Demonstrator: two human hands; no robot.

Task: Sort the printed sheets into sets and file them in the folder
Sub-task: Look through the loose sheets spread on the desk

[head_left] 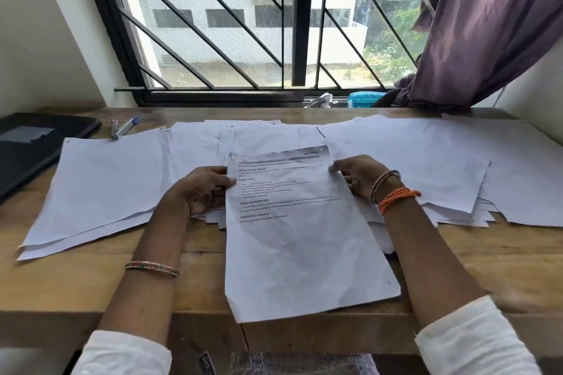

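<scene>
I sit at a wooden surface under a barred window, a purple curtain bunched at its right side. Between my hands I hold one printed sheet, text side up, its lower end lying on the wood near me. My left hand pinches the sheet's left edge, thumb on top and fingers curled beneath. My right hand pinches the top right corner with thumb and fingertips. Around it, more white sheets lie blank side up in loose spreads: a left pile showing at least two sheets, a middle spread behind the held sheet, and a larger fanned right pile; I cannot count those exactly. At the far left lies one dark folder, shut, contents hidden. Just beside it sits a stapler. One blue box rests on the sill.
</scene>
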